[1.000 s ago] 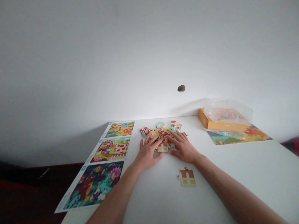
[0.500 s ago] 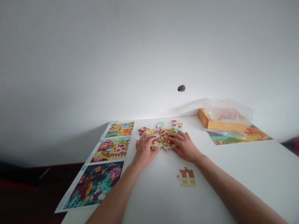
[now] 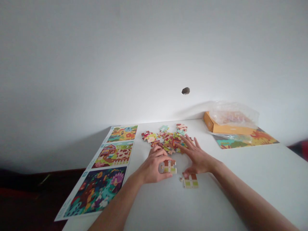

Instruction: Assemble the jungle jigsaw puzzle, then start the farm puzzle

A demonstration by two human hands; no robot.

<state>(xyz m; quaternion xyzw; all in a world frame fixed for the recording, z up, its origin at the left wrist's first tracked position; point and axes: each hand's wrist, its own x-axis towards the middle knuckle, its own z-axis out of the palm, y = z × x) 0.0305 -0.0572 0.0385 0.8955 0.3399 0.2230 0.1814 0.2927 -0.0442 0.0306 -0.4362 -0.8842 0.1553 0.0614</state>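
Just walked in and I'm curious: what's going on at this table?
A person is handling jigsaw pieces at a white table. Their left hand pinches a fence piece, close beside the joined pieces that the right hand touches with its thumb, fingers spread. A pile of loose pieces lies just beyond the hands, a picture sheet lies to the left, and an orange box sits far right.

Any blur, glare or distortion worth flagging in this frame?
Head view: soft even light, no glare; the table edges splay from wide-angle distortion; the left hand, pinching a puzzle piece, and the open right hand look slightly soft; a shadow dims the lower-left wall.
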